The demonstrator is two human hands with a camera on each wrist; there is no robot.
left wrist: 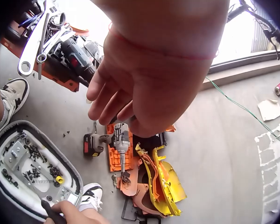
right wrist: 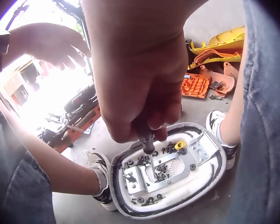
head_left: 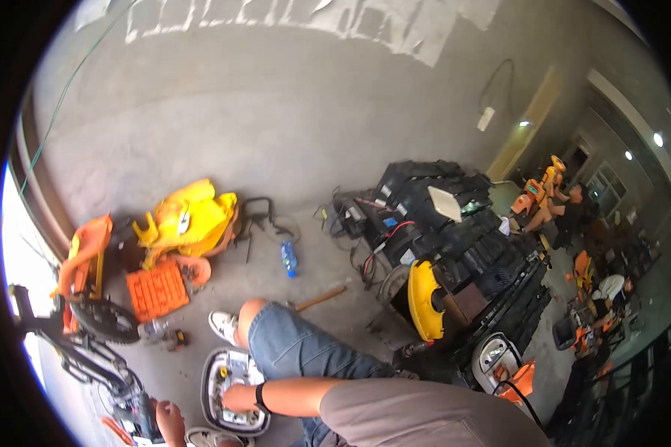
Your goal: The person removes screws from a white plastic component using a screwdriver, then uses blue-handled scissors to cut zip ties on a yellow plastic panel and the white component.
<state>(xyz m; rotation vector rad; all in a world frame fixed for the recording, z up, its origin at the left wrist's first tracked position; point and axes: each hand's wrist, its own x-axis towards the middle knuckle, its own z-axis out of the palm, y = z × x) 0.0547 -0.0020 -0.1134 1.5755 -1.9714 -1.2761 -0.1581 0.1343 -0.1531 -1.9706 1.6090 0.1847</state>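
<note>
Left hand point(left wrist: 144, 84) hangs in the air near orange tool tray point(left wrist: 60, 56), fingers loosely together, holding nothing. White oval cover point(right wrist: 220, 161) lies on floor between 2 white shoes point(right wrist: 100, 179), loose screws inside. Right hand point(right wrist: 140, 88) above it, fingers wrapped round screwdriver point(right wrist: 147, 140), tip down inside cover.

Yellow fairing point(head_left: 194, 216) beside orange crate point(head_left: 157, 289); blue bottle point(head_left: 288, 258) near hammer point(head_left: 320, 298).
</note>
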